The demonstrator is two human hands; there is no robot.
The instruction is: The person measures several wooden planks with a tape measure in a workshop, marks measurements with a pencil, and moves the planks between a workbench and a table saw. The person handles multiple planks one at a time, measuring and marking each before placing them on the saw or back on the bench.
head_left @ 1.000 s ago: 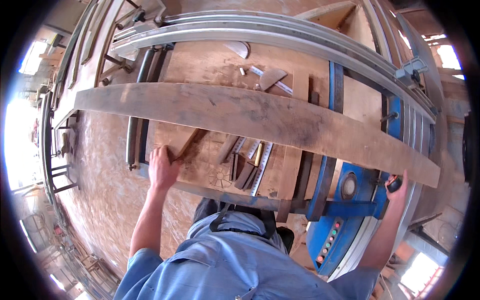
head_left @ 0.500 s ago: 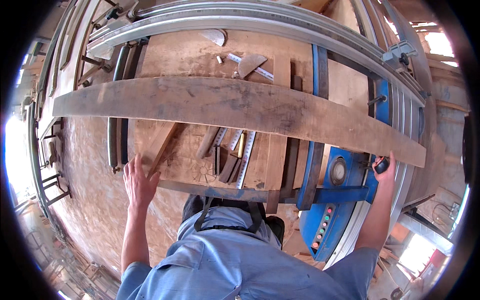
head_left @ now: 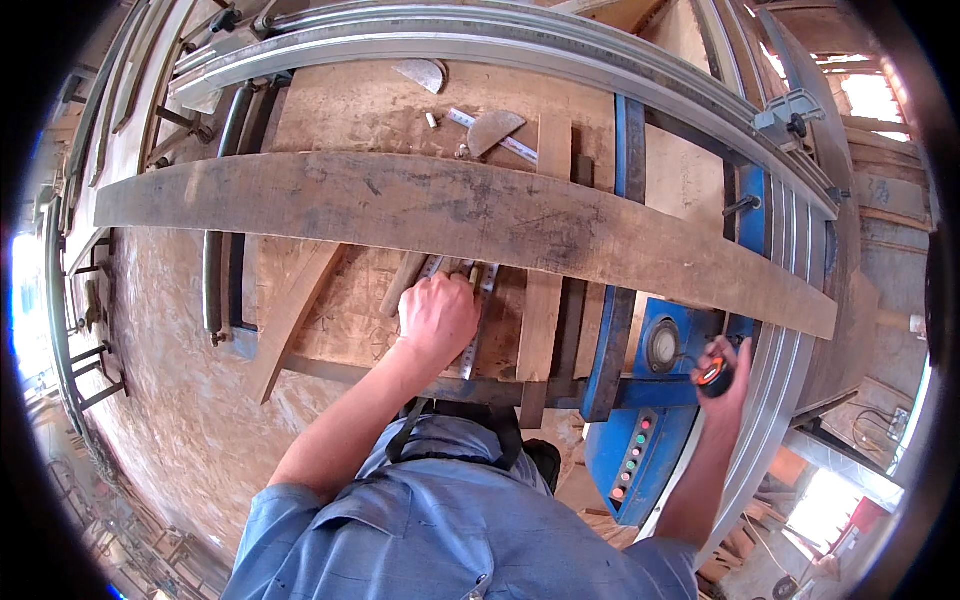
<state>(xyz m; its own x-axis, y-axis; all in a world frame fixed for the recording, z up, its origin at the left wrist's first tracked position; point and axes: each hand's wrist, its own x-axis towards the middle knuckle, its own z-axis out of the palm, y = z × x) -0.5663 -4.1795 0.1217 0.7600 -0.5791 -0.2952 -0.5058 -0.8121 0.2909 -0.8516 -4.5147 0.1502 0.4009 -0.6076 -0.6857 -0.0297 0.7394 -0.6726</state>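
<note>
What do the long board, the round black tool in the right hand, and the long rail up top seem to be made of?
Long board: wood, apparently unvarnished; dull, stained brown with streaks.
Round black tool: perhaps plastic or rubber; dark casing with orange accents.
Long rail: bare metal, possibly aluminium; silvery sheen, straight grooves.

Two hands (head_left: 440,315) (head_left: 729,398), one tape measure (head_left: 714,378)

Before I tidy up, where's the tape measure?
In the head view, the tape measure sits in your right hand, right of the round disc on the blue machine.
</note>
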